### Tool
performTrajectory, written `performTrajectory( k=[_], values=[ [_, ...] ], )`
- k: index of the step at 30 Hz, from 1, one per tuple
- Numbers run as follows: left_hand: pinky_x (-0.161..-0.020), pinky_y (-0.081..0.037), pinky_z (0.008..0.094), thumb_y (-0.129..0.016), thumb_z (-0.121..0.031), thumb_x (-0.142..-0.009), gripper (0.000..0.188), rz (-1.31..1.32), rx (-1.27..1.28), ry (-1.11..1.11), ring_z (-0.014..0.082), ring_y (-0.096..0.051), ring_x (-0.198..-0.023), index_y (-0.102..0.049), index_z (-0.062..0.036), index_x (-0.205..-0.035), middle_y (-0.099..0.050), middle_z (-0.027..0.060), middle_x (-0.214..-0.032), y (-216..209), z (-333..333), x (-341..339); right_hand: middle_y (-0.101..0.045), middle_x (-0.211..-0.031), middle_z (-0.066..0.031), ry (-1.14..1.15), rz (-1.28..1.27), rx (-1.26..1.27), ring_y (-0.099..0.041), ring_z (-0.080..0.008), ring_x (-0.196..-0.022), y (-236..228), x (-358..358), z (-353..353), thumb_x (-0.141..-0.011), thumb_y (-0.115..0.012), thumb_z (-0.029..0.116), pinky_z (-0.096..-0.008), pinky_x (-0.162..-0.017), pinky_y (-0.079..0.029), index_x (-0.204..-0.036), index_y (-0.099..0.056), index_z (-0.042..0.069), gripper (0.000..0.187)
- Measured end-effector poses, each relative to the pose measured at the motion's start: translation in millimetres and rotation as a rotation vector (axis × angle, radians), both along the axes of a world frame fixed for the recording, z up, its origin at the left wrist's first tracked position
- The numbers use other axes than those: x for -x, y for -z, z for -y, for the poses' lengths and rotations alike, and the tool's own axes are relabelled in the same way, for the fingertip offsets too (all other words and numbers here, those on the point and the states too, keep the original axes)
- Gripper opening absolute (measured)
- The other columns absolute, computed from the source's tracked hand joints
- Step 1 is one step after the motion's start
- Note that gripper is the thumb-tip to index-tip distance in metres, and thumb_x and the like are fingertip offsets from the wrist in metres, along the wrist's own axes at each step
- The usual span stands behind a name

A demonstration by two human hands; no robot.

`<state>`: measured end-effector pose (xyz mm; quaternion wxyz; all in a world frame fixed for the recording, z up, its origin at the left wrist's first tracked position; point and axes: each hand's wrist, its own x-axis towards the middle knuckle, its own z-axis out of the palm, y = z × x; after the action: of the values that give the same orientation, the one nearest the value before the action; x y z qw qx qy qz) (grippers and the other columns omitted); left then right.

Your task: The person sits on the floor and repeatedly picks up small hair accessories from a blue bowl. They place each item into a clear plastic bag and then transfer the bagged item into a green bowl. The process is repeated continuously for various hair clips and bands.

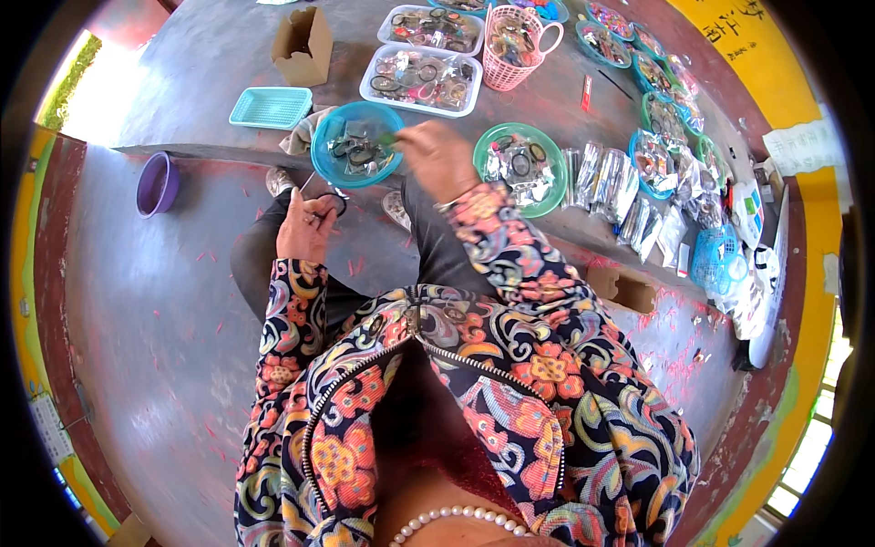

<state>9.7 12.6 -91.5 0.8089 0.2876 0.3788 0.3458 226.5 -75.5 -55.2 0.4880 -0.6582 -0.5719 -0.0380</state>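
My left hand (305,230) is closed above my knee. A black loop (340,204), like a hair tie, hangs at its fingers, and a thin pale stick (308,181) shows just above them. My right hand (439,162) reaches over the right side of a blue basin (393,171), its fingers pinched on a small green thing (386,139) too blurred to name. In the basin lie small clear packets (355,150) with dark bands. Just right of my right hand, a green basin (480,150) holds more packets and black hair ties (521,164).
Along the raised ledge stand white trays (369,87), a pink basket (507,75), a turquoise tray (271,108) and a cardboard box (303,50). Bundles of clear packets (606,182) and several filled basins fill the right. A purple basin (157,187) stands on the floor at left.
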Motion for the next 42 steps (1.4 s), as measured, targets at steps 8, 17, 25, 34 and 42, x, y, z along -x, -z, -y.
performTrajectory(
  k=[8, 17, 25, 34, 42],
  values=[
    [-0.078, -0.045, 0.0315, -0.051, -0.036, -0.083, 0.035, -0.144, 0.116, 0.039, 0.0211, -0.054, -0.087, -0.054, -0.0017, -0.074, -0.057, 0.0122, -0.089, 49.4, -9.3, 23.9, -0.062, -0.086, -0.0118, 0.31, -0.163, 0.515, -0.059, -0.0258, -0.081, 80.7, -175.3, 134.1, -0.073, -0.054, 0.02, -0.0327, -0.072, -0.045, -0.091, -0.062, 0.008, 0.024],
    [-0.07, -0.047, 0.0292, -0.051, -0.031, -0.084, 0.03, -0.215, 0.117, 0.077, 0.0189, -0.056, -0.079, -0.052, -0.0041, -0.072, -0.058, 0.0102, -0.081, 50.5, -6.7, 18.6, -0.061, -0.089, -0.0115, 0.078, 0.054, 0.955, -0.057, -0.0273, -0.084, 121.9, -215.7, 163.3, -0.072, -0.048, 0.013, -0.0355, -0.075, -0.044, -0.089, -0.063, 0.009, 0.023],
    [-0.07, -0.047, 0.0293, -0.05, -0.03, -0.084, 0.029, -0.231, 0.109, 0.077, 0.0189, -0.056, -0.079, -0.052, -0.0048, -0.071, -0.058, 0.0099, -0.081, 49.3, -5.1, 19.1, -0.059, -0.096, -0.0131, 0.269, 0.056, 0.974, -0.054, -0.0288, -0.094, 142.7, -222.4, 145.0, -0.071, -0.042, 0.007, -0.036, -0.081, -0.041, -0.096, -0.061, 0.009, 0.031],
    [-0.074, -0.048, 0.0317, -0.05, -0.029, -0.085, 0.029, -0.151, 0.095, 0.063, 0.0218, -0.056, -0.082, -0.052, -0.0016, -0.074, -0.057, 0.0138, -0.087, 21.0, 5.7, 8.2, -0.061, -0.084, -0.0138, 0.184, 0.03, 0.658, -0.057, -0.0299, -0.082, 85.0, -171.7, 87.8, -0.074, -0.046, 0.023, -0.0377, -0.074, -0.043, -0.088, -0.064, 0.011, 0.026],
    [-0.074, -0.049, 0.0308, -0.047, -0.023, -0.087, 0.027, 0.155, 0.047, 0.164, 0.02, -0.055, -0.082, -0.051, -0.0009, -0.072, -0.053, 0.01, -0.079, -31.1, 15.2, 5.6, -0.062, -0.075, -0.0009, -0.263, -0.716, 0.402, -0.055, -0.0077, -0.065, -11.1, -12.5, -16.5, -0.08, -0.057, 0.027, -0.0213, -0.058, -0.042, -0.09, -0.063, 0.005, 0.025]
  ],
)
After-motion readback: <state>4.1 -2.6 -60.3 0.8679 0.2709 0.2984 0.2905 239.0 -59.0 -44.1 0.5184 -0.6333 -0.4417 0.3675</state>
